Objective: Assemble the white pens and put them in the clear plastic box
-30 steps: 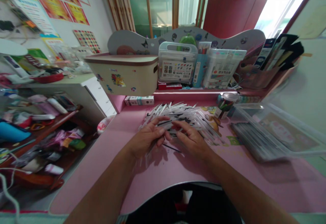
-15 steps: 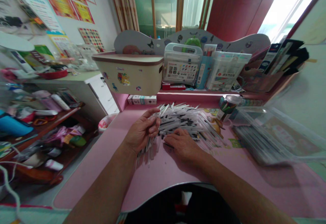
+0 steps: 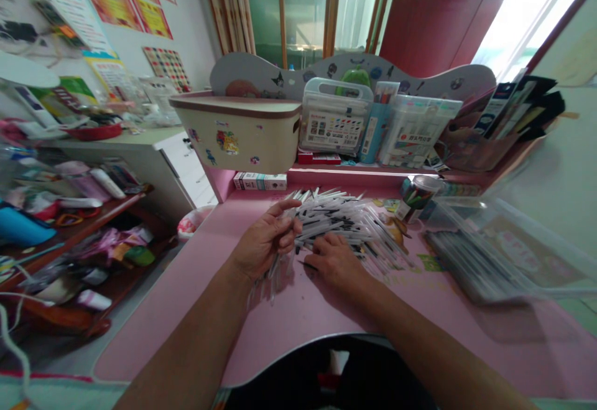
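A heap of thin clear and white pens (image 3: pixel 333 217), some with black parts, lies loose on the pink desk (image 3: pixel 289 335). My left hand (image 3: pixel 268 239) is closed round several pens at the left side of the heap; their clear ends (image 3: pixel 268 288) stick out below it. My right hand (image 3: pixel 336 260) rests low at the heap's front edge, fingers curled down. From under its thumb side pokes the dark tip of a slim pen (image 3: pixel 306 265); the rest of that pen is hidden by the hand.
To the right sits a clear plastic box (image 3: pixel 494 267) holding more pens, near a clear jar (image 3: pixel 417 198). Behind, a shelf carries a cream storage bin (image 3: pixel 237 142), a marker case (image 3: pixel 333 117) and a pen holder (image 3: pixel 485 142). A small carton (image 3: pixel 260 181) lies under the shelf.
My left hand has shifted slightly right, over the heap's edge, still closed on pens. My right hand has barely moved. The view has tilted a little.
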Available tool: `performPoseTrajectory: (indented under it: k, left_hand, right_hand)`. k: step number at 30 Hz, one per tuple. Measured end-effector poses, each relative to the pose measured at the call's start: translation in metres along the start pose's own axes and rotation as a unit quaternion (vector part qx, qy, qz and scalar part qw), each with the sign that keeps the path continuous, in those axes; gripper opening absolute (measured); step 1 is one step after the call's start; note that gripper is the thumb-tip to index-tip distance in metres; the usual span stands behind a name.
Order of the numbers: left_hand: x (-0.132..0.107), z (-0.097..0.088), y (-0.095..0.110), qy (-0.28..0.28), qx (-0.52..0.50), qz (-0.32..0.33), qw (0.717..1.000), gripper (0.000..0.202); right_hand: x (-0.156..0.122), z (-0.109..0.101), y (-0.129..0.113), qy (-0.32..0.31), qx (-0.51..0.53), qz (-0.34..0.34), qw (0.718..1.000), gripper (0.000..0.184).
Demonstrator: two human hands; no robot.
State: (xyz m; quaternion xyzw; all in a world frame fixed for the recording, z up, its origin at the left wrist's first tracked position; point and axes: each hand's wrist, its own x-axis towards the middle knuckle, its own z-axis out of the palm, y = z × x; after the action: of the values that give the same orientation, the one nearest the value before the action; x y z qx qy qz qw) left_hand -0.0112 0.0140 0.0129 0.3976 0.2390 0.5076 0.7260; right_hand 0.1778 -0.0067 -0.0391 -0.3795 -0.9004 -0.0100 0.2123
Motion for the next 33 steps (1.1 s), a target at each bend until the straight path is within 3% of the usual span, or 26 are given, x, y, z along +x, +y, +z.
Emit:
performPoseTrajectory:
  k: [6,9,12,14,16,19,23,33]
  left_hand:
    - [-0.003,0.006,-0.004,-0.005,0.069,-0.038,0.997,0.035]
    - [-0.003,0.007,-0.008,-0.01,0.119,-0.069,0.991,0.033]
    - [-0.002,0.007,-0.014,-0.015,0.151,-0.109,0.982,0.035]
    - [-0.002,0.007,-0.017,-0.015,0.165,-0.13,0.978,0.037]
    - [-0.002,0.009,-0.019,-0.016,0.18,-0.143,0.973,0.037]
    - [-0.002,0.011,-0.02,-0.022,0.212,-0.146,0.966,0.031]
    - [-0.003,0.012,-0.019,-0.035,0.243,-0.147,0.958,0.026]
    - [-0.002,0.01,-0.022,-0.039,0.292,-0.147,0.944,0.022]
  right_hand:
    - [-0.001,-0.004,0.009,0.029,0.09,-0.009,0.995,0.005]
    - [-0.002,-0.011,0.015,0.104,0.217,0.079,0.967,0.012]
    - [-0.002,-0.02,0.02,0.141,0.411,0.181,0.882,0.012]
    - [-0.002,-0.024,0.021,0.129,0.539,0.204,0.807,0.008]
    - [-0.001,-0.027,0.022,0.114,0.617,0.213,0.749,0.011]
    - [-0.001,-0.028,0.021,0.103,0.655,0.223,0.714,0.016]
    - [-0.001,-0.026,0.019,0.098,0.651,0.226,0.718,0.016]
    - [-0.003,-0.021,0.024,0.071,0.571,0.209,0.79,0.01]
